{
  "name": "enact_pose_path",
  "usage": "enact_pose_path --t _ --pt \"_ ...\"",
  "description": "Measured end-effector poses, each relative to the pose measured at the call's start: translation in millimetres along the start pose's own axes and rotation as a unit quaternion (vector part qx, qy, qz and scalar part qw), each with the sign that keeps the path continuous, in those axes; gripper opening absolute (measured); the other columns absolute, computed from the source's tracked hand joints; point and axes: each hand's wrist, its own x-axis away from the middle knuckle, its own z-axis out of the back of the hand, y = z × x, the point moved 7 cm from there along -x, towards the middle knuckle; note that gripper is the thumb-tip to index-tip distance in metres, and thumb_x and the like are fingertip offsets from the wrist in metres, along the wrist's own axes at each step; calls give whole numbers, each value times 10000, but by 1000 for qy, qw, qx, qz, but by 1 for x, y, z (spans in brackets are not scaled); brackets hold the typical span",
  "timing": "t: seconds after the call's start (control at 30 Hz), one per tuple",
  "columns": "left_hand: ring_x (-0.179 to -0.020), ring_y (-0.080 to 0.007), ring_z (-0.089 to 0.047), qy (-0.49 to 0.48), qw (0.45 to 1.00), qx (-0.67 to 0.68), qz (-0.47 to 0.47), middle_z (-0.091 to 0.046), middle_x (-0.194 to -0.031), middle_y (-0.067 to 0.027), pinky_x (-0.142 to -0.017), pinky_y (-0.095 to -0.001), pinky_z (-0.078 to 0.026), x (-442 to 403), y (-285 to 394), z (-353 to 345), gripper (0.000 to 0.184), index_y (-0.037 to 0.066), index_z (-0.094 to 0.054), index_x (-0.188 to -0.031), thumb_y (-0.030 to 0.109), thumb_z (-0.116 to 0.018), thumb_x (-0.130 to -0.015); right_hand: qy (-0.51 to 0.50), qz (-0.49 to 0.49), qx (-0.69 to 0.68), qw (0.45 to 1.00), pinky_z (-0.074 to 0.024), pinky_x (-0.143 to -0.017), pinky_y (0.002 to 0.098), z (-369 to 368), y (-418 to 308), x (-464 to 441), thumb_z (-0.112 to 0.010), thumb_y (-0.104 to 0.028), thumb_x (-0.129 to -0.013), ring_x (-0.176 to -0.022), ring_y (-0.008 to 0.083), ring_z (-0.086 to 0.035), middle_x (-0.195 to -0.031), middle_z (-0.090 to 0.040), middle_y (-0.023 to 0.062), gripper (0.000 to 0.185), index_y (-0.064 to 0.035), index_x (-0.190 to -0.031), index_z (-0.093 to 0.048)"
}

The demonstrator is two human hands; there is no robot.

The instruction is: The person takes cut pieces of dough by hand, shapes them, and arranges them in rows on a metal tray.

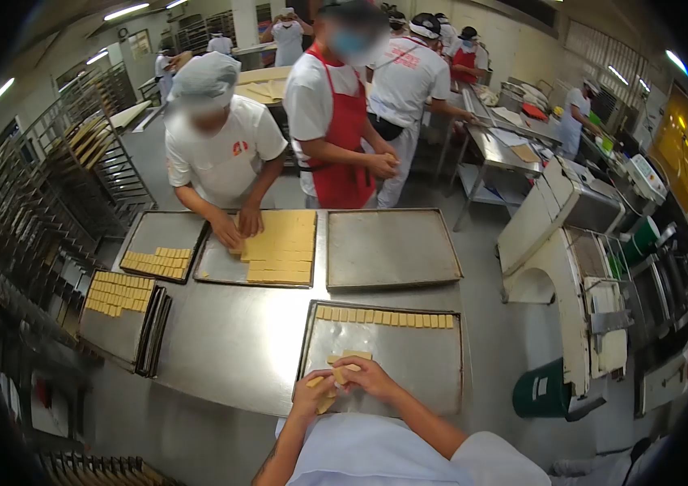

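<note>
My left hand (311,395) is closed around several small yellow rectangular dough pieces (325,404) above the near tray. Close against it, my right hand (366,376) pinches one dough piece (340,376) between its fingers. Just past my fingertips, a few more pieces (356,354) lie on the metal baking tray (408,368). A single row of dough pieces (384,317) runs along that tray's far edge. My fingers partly hide the pieces I hold.
Across the steel table (222,340), a co-worker's hands (240,231) touch a tray with a large cut dough slab (283,243). A bare tray (392,247) lies at far right. Left trays hold dough pieces (157,263). A green bin (542,389) and a machine (550,219) stand right.
</note>
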Motion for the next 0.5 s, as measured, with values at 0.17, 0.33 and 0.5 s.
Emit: enact_pose_path --t 0.17,0.33,0.5 --pt "-835 -183 -700 -66 997 -17 -21 -694 -946 -113 -740 -291 -584 5 4 -19 206 6 -635 -1040 61 -747 -876 49 -23 -51 997 -579 -737 297 6 9 16 -573 -182 -1029 -816 163 -683 -1027 -688 94 304 -16 -1282 -606" --pt "-786 -170 -693 -7 995 -82 -53 -699 -900 -113 -700 -279 -585 17 23 -42 152 9 -638 -977 56 -747 -882 61 -15 44 997 -575 -724 276 14 0 19 -601 -151 -1010 -795 157 -688 -975 -714 89 313 -19 -1293 -623" --pt "-810 -120 -660 16 987 -144 -74 -687 -930 -46 -712 -260 -546 17 29 -40 205 71 -661 -959 157 -809 -847 65 8 66 996 -577 -714 286 12 -12 23 -619 -118 -992 -808 147 -692 -962 -725 104 323 2 -1292 -624"
